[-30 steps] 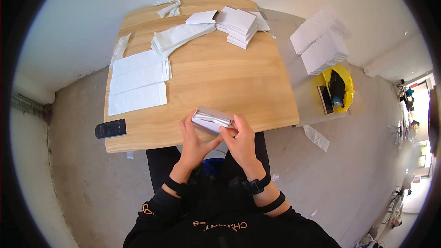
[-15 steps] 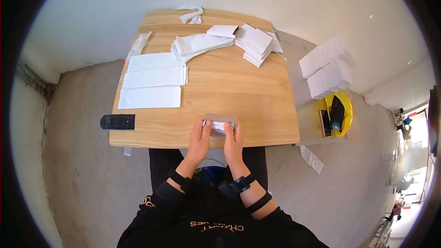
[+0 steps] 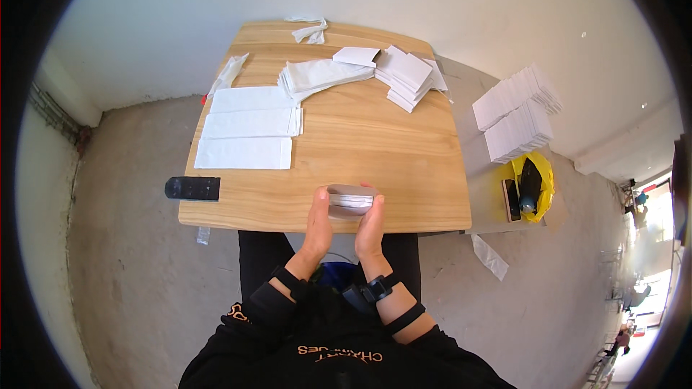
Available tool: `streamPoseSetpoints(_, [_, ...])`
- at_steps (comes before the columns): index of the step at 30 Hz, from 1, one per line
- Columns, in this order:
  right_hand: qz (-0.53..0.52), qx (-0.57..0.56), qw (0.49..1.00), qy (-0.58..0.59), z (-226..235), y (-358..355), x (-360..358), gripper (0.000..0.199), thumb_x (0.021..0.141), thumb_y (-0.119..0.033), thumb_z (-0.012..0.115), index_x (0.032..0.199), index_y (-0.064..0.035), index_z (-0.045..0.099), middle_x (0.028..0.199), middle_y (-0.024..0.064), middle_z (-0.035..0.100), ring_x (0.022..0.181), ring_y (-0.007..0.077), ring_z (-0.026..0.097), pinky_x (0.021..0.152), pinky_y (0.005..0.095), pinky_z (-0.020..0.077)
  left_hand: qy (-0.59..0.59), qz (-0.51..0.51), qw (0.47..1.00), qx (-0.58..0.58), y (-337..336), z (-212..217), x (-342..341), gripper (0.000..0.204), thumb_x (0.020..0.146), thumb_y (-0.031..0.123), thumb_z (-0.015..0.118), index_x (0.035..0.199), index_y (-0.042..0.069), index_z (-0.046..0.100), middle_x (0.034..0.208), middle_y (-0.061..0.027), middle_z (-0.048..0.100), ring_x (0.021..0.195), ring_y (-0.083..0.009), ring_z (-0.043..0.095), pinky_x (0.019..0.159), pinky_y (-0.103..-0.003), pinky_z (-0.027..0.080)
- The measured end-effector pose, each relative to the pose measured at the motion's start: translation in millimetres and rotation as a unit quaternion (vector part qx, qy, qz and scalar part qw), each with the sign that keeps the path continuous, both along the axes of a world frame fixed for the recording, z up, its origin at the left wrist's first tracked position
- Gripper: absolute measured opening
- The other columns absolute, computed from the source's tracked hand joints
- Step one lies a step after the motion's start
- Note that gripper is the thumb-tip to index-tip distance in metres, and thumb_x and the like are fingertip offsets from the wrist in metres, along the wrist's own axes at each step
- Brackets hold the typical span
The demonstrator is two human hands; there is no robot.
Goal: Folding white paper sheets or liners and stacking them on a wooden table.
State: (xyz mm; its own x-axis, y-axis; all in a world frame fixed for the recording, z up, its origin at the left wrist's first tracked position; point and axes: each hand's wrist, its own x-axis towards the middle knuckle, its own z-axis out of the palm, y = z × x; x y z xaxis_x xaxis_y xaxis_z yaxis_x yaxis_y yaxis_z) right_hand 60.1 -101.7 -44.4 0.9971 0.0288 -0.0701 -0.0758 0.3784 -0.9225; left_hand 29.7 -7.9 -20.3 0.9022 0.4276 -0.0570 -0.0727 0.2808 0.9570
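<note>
Near the front edge of the wooden table (image 3: pixel 353 133), my left hand (image 3: pixel 318 227) and my right hand (image 3: pixel 370 228) press on the two sides of a small white carton (image 3: pixel 350 212). The carton's end gapes toward me, its grey inside showing. Within it lies a white folded stack (image 3: pixel 351 201), whose exact kind I cannot make out. Both hands are closed on the carton, thumbs along its sides; the other fingers are mostly hidden.
Flat white paper sleeves (image 3: pixel 244 153) lie in rows at the left, beside a black handheld device (image 3: pixel 193 188). Farther back are a white pile (image 3: pixel 324 78) and loose cartons (image 3: pixel 404 72). On a lower surface at right stand carton stacks (image 3: pixel 515 130), a phone (image 3: pixel 511 200) and a yellow bag (image 3: pixel 546 184).
My thumbs have moved off the carton's open end to its sides, and the opening bulges wider with the white stack visible inside. The whole view has shifted slightly.
</note>
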Motion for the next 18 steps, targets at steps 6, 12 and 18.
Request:
streamPoseSetpoints(6, [0.007, -0.104, 0.994, -0.019, 10, -1, -2, 0.036, 0.097, -0.024, 0.035, 0.121, -0.0026, 0.052, 0.115, 0.0086, 0.055, 0.11, 0.0169, 0.047, 0.1, 0.0313, 0.033, -0.007, -0.045, 0.996, 0.076, 4, -9, -2, 0.026, 0.103, 0.02, 0.035, 0.111, 0.002, 0.052, 0.102, -0.0081, 0.056, 0.097, -0.0148, 0.047, 0.089, -0.027, 0.038])
streamPoseSetpoints(12, [0.029, -0.089, 0.994, -0.049, 13, -9, -3, 0.03, 0.097, -0.016, 0.038, 0.117, 0.0002, 0.055, 0.11, 0.007, 0.056, 0.103, 0.0146, 0.049, 0.093, 0.0283, 0.037, 0.003, -0.059, 0.997, 0.04, 10, -9, -1, 0.021, 0.097, 0.009, 0.039, 0.111, 0.003, 0.053, 0.1, -0.0048, 0.056, 0.097, -0.013, 0.047, 0.09, -0.026, 0.037])
streamPoseSetpoints(18, [0.043, 0.0, 0.999, 0.023, 2, -12, 0, 0.031, 0.087, -0.013, 0.041, 0.111, -0.0005, 0.057, 0.113, 0.0088, 0.057, 0.111, 0.0176, 0.047, 0.1, 0.0309, 0.0319, 0.008, -0.084, 0.996, -0.016, 10, -4, -8, 0.023, 0.089, 0.005, 0.043, 0.109, 0.003, 0.056, 0.104, -0.0028, 0.057, 0.103, -0.0122, 0.047, 0.097, -0.026, 0.032])
